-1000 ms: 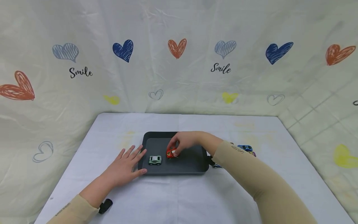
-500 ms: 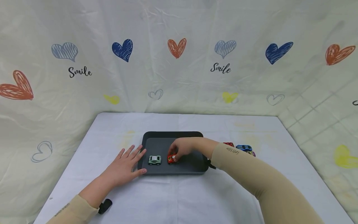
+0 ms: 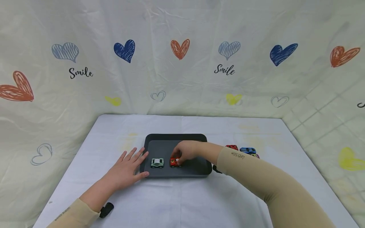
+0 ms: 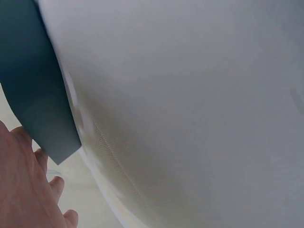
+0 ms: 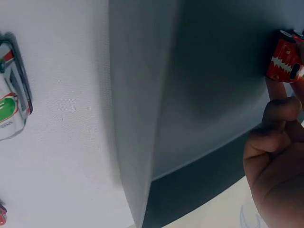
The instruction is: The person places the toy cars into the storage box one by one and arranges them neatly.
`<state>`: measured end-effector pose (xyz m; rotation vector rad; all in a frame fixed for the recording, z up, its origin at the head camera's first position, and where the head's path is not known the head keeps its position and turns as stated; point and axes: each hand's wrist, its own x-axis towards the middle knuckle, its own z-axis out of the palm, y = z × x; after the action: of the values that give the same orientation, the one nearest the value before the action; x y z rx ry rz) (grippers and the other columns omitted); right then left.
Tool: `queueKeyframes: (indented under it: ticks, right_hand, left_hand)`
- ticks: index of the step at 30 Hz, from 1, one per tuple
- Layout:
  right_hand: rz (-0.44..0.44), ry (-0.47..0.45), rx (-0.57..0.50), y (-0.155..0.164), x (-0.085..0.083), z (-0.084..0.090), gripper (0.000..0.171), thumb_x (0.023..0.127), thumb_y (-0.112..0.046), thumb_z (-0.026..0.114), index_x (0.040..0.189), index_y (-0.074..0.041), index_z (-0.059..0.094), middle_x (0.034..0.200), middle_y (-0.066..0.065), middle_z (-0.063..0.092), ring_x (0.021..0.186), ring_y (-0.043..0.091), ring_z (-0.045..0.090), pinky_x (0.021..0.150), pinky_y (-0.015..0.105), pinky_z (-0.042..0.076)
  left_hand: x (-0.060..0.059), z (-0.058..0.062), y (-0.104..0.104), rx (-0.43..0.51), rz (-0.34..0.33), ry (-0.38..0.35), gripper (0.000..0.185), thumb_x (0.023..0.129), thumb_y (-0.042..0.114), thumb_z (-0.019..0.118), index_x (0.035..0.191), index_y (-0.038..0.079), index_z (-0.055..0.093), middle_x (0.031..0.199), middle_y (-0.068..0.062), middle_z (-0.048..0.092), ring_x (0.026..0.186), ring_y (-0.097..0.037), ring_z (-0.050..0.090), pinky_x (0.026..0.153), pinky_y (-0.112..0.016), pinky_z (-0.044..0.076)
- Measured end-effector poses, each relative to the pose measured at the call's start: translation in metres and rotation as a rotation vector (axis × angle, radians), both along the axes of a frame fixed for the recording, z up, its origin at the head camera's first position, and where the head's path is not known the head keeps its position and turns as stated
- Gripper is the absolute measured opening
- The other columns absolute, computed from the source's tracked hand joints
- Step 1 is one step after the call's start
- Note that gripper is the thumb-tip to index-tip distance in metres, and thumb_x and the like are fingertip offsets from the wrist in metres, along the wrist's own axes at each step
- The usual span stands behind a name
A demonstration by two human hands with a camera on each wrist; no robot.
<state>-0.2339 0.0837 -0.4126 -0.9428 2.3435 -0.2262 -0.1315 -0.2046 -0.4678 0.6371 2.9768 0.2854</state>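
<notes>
A red toy car (image 3: pixel 173 162) sits on the floor of the dark grey tray (image 3: pixel 196 172), pinched between the thumb and fingers of my right hand (image 3: pixel 186 150). The right wrist view also shows this red car (image 5: pixel 284 59), with a white jagged mark, at the fingertips. To its left in the tray stands a pale green toy car (image 3: pixel 157 162), apart from it. My left hand (image 3: pixel 126 169) lies with fingers spread at the tray's left edge. In the left wrist view its fingers touch the tray's wall (image 4: pixel 38 80).
Right of the tray on the white table (image 3: pixel 142 202) are a red toy car (image 3: pixel 232 147), a blue toy car (image 3: pixel 247 150) and another partly hidden behind it. A white toy car (image 5: pixel 10 95) with a green spot lies beside the tray in the right wrist view.
My right hand has brought the red car slightly nearer to me within the tray, level with the pale green car. The left hand has stayed in place.
</notes>
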Motion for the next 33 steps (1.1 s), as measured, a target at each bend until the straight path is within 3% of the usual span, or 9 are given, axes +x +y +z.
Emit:
queueKeyframes:
  ticks: [8,12,25,33]
  right_hand:
    - [-0.005,0.018,0.002,0.004,0.001,0.001,0.036,0.088,-0.032,0.078,0.123,-0.025,0.070,0.101,-0.013,0.063,0.092,0.006,0.055,0.082,0.025,0.050]
    - [0.007,0.024,0.000,0.006,-0.001,0.000,0.038,0.087,-0.034,0.078,0.124,-0.026,0.070,0.096,-0.013,0.061,0.088,0.006,0.055,0.077,0.025,0.049]
    - [0.001,-0.005,-0.045,0.010,-0.002,0.006,0.042,0.088,-0.035,0.077,0.128,-0.026,0.068,0.099,-0.007,0.064,0.090,0.009,0.055,0.075,0.027,0.050]
    - [-0.041,-0.031,-0.139,0.020,-0.003,0.012,0.040,0.086,-0.031,0.080,0.124,-0.028,0.070,0.104,-0.005,0.069,0.094,0.009,0.059,0.079,0.028,0.051]
  left_hand:
    - [0.006,0.015,0.005,0.002,-0.013,-0.015,0.084,0.092,0.068,0.050,0.158,0.018,0.030,0.164,-0.005,0.022,0.150,-0.036,0.015,0.118,-0.061,0.009]
    - [0.006,0.017,0.005,-0.017,-0.011,-0.011,0.083,0.093,0.066,0.052,0.158,0.019,0.030,0.164,-0.005,0.022,0.150,-0.035,0.015,0.118,-0.060,0.010]
    - [0.006,0.015,0.005,-0.006,-0.009,-0.006,0.083,0.093,0.065,0.053,0.158,0.019,0.031,0.164,-0.005,0.022,0.150,-0.035,0.016,0.118,-0.061,0.010]
    - [0.005,0.011,0.004,0.008,-0.020,0.016,0.084,0.092,0.069,0.050,0.157,0.018,0.033,0.163,-0.007,0.025,0.149,-0.037,0.019,0.117,-0.062,0.012]
